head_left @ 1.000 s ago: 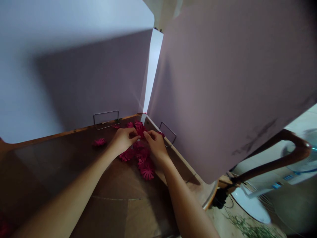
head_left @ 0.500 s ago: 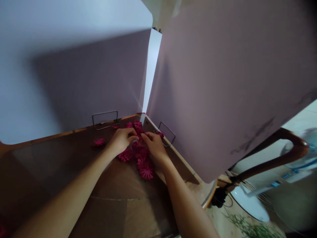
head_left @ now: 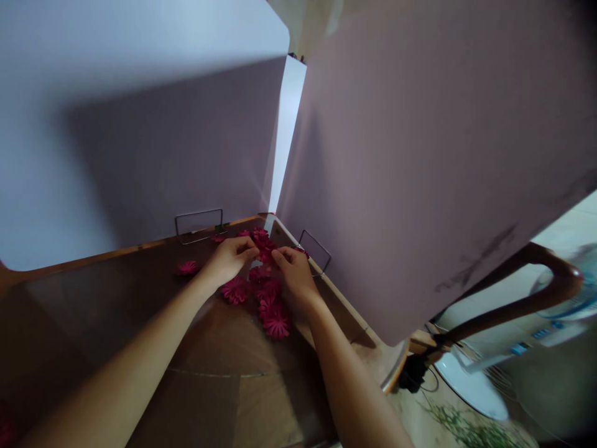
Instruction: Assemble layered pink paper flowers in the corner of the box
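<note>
Several dark pink paper flowers (head_left: 276, 320) lie clustered on a brown table (head_left: 205, 398) near its far corner. Over the cluster, my left hand (head_left: 233, 256) has thumb and fingers pinched at the edge of a pink flower (head_left: 265, 249). On that flower's other side, my right hand (head_left: 291, 266) is also pinched, its fingertips a little apart from the left ones. A single flower (head_left: 187, 267) rests left of my left hand. Another is partly hidden behind my right hand.
Two large pale boards (head_left: 186, 143) stand upright beyond the table, meeting near its corner. Thin wire stands (head_left: 199, 213) are at their feet. On the right are a curved wooden armrest (head_left: 504, 308), a white fan base (head_left: 471, 386) and a green plant (head_left: 476, 429).
My hands have moved slightly apart, the right one a little to the right. More of the pink flower between them shows now.
</note>
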`<action>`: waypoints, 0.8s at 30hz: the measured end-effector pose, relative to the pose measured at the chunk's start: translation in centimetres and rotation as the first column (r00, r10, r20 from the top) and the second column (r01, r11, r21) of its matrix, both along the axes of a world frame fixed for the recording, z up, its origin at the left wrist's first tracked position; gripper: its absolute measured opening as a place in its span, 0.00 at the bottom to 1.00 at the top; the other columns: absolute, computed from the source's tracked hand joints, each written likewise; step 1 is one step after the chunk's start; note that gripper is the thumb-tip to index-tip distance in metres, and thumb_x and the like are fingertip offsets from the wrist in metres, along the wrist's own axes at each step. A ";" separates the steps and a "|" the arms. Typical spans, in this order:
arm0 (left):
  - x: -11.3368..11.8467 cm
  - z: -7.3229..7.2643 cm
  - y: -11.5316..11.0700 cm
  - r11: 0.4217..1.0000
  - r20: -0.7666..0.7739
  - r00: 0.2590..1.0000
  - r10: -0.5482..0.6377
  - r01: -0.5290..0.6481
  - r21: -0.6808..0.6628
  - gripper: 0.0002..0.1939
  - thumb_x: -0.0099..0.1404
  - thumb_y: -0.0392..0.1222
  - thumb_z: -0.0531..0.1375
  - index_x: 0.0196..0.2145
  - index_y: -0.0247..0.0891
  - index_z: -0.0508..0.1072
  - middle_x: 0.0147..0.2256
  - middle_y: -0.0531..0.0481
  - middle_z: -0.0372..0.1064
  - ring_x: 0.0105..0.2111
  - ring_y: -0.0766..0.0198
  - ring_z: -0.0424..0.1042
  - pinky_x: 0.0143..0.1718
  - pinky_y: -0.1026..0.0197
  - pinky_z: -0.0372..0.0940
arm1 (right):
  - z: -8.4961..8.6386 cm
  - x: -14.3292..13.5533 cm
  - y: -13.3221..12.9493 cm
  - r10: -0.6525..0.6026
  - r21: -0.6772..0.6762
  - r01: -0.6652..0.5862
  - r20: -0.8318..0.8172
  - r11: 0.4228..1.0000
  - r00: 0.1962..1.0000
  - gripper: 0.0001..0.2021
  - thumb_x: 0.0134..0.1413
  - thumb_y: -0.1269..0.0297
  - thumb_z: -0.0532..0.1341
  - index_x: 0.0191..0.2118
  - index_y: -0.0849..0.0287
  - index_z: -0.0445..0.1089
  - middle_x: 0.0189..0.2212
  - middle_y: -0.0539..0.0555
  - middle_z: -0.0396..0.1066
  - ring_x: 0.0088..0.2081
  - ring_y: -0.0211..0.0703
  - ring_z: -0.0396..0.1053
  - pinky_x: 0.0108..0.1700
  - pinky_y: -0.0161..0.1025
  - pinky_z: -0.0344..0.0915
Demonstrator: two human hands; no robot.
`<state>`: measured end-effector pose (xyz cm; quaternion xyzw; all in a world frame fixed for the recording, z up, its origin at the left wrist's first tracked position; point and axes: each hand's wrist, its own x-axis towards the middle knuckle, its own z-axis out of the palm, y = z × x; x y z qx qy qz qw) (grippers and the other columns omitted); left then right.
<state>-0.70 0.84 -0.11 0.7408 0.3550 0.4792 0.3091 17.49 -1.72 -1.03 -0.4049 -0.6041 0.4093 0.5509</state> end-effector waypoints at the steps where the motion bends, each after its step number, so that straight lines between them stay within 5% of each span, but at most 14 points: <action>1: 0.0 0.0 0.0 1.000 0.016 1.000 -0.011 0.011 -0.003 0.14 0.62 0.48 0.59 0.24 0.37 0.69 0.22 0.53 0.65 0.24 0.66 0.61 0.28 0.64 0.53 | 0.1 0.0 -0.1 -0.004 0.000 0.004 -0.007 1.000 1.000 0.12 0.53 0.54 0.63 0.29 0.59 0.72 0.23 0.49 0.70 0.26 0.39 0.67 0.32 0.36 0.62; 17: 0.0 0.3 -0.1 1.000 0.069 0.997 0.024 -0.024 -0.002 0.16 0.64 0.52 0.58 0.28 0.36 0.71 0.25 0.53 0.66 0.27 0.64 0.64 0.30 0.63 0.56 | -0.1 0.7 0.3 -0.126 0.063 0.122 0.063 0.991 0.990 0.15 0.55 0.51 0.61 0.31 0.59 0.71 0.23 0.49 0.70 0.26 0.40 0.66 0.33 0.37 0.60; 24: 0.3 0.2 -0.4 0.997 -0.002 0.997 0.077 -0.077 0.026 0.15 0.65 0.49 0.58 0.26 0.37 0.71 0.25 0.53 0.68 0.28 0.64 0.65 0.31 0.62 0.55 | 0.6 -0.4 -0.8 -0.189 0.248 0.147 0.156 0.958 0.970 0.13 0.55 0.58 0.61 0.24 0.57 0.62 0.45 0.55 0.73 0.48 0.47 0.69 0.52 0.42 0.59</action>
